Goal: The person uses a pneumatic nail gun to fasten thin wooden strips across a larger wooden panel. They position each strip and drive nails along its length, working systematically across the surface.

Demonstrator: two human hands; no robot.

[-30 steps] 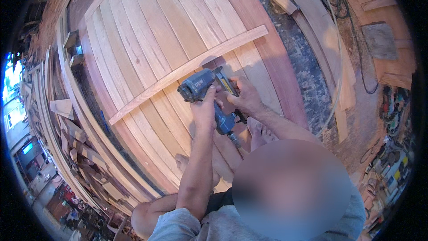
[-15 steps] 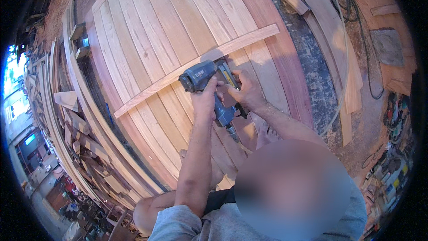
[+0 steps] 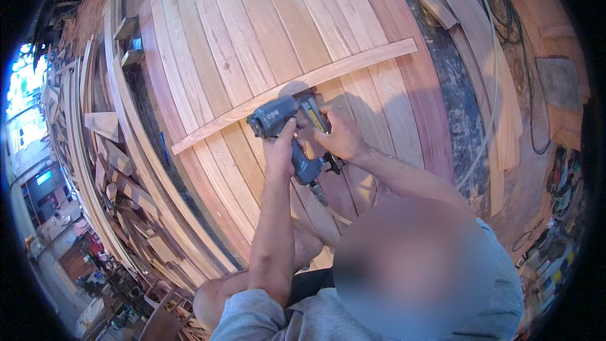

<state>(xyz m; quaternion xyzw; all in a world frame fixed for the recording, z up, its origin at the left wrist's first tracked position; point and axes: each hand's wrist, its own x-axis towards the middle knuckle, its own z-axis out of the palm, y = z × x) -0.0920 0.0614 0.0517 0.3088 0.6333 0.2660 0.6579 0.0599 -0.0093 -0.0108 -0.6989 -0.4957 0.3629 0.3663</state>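
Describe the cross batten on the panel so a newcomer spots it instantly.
Start at the big panel of lengthwise wooden boards filling the upper picture. One narrow pale wooden strip lies across those boards, running lower left to upper right. It is the only piece crossing the boards, and the grey-blue nail gun sits against its lower edge.

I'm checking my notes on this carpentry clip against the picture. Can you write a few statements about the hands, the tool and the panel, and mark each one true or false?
1. The left hand grips the handle of the grey-blue nail gun. True.
2. The right hand rests far from the tool, on the floor. False: it lies against the nail gun's front end, on the plank panel.
3. The nail gun's nose sits at the cross batten. True.
4. The cross batten runs parallel to the planks. False: it crosses them at an angle.
5. The panel is painted white. False: it is bare wood in pale and reddish tones.
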